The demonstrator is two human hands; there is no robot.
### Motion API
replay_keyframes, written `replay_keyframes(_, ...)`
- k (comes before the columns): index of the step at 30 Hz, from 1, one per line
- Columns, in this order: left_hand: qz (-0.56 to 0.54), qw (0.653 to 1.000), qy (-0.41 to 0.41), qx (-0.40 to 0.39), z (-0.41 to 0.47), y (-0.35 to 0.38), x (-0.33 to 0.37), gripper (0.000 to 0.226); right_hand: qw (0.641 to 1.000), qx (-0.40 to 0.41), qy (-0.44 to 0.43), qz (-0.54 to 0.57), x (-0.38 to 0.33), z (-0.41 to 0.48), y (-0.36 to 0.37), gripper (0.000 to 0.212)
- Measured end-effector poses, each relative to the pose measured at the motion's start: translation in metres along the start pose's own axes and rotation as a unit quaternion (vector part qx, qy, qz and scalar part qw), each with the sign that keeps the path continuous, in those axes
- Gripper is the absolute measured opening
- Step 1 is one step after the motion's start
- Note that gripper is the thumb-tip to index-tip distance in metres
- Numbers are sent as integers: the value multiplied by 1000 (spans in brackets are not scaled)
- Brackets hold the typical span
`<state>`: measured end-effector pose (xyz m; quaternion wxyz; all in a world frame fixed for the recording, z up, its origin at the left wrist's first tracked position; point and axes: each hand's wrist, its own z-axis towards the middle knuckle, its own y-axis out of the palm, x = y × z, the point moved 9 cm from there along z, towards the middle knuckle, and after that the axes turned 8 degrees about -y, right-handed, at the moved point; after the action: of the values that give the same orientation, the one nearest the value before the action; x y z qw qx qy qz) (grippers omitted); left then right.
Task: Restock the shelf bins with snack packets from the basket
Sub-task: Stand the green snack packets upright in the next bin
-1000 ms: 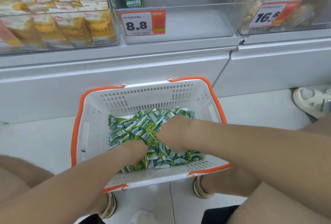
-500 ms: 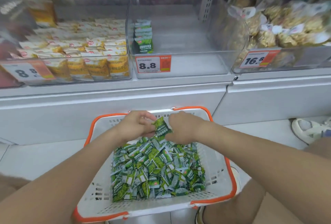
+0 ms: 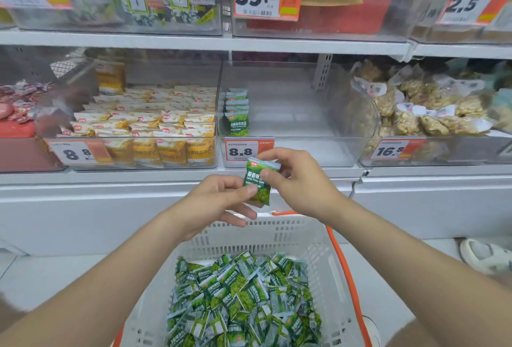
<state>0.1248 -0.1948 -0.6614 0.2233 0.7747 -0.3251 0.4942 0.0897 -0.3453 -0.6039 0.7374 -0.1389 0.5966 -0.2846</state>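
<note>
A small green snack packet [image 3: 257, 183] is held upright between both hands, above the far rim of the basket and just below the bin's front. My left hand [image 3: 219, 202] pinches its lower left edge; my right hand [image 3: 299, 180] pinches its top right. The white basket [image 3: 318, 249] with orange handles sits on the floor under my arms, full of several green packets [image 3: 243, 299]. Straight ahead is a clear shelf bin [image 3: 304, 114] with an 8.8 price tag [image 3: 243, 151]; a short row of the same green packets [image 3: 237, 114] stands at its left side.
A bin of yellow packets [image 3: 155, 130] lies to the left and a bin of clear-wrapped brown snacks [image 3: 421, 111] to the right. An upper shelf [image 3: 249, 44] carries larger bags. A white sandal [image 3: 487, 256] rests on the floor at right.
Both hands came up out of the basket with one green packet and raised it toward the 8.8 bin. The view tilted upward to show more shelf.
</note>
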Motion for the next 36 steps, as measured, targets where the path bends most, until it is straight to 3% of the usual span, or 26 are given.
replay_keyframes(3,16,999,31,40,3,-6,9,34,996,43,31,78,1,-2,-5,24)
replay_keyframes(7,1,994,77,83,4,-13,24,28,986,32,64,149,0,-6,7,16)
replay_keyframes(10,36,967,164,191,-2,-29,49,22,986,99,19,130,-11,4,-5,14)
replay_keyframes(12,118,908,254,313,-17,-43,71,23,985,142,-20,92,-22,17,-15,19)
replay_keyframes(14,251,809,337,411,-36,-47,95,20,980,173,-58,81,-33,32,-24,21)
replay_keyframes(16,389,736,346,433,-35,-47,104,23,976,190,-88,52,-44,50,-32,19)
replay_keyframes(17,438,726,322,421,-28,-49,103,31,977,188,-96,27,-47,62,-33,19)
replay_keyframes(19,476,734,269,403,-14,-59,93,36,981,154,-96,-61,-47,91,-30,18)
replay_keyframes(22,483,736,260,398,-8,-67,83,29,979,36,-45,-195,-32,130,-13,18)
replay_keyframes(28,446,755,276,394,-3,-76,87,25,949,-121,120,-265,21,174,27,42)
replay_keyframes(33,438,766,269,386,-1,-74,83,38,950,-79,135,-271,27,189,36,56)
replay_keyframes(36,436,767,269,387,0,-76,82,43,933,-29,114,-339,15,187,30,61)
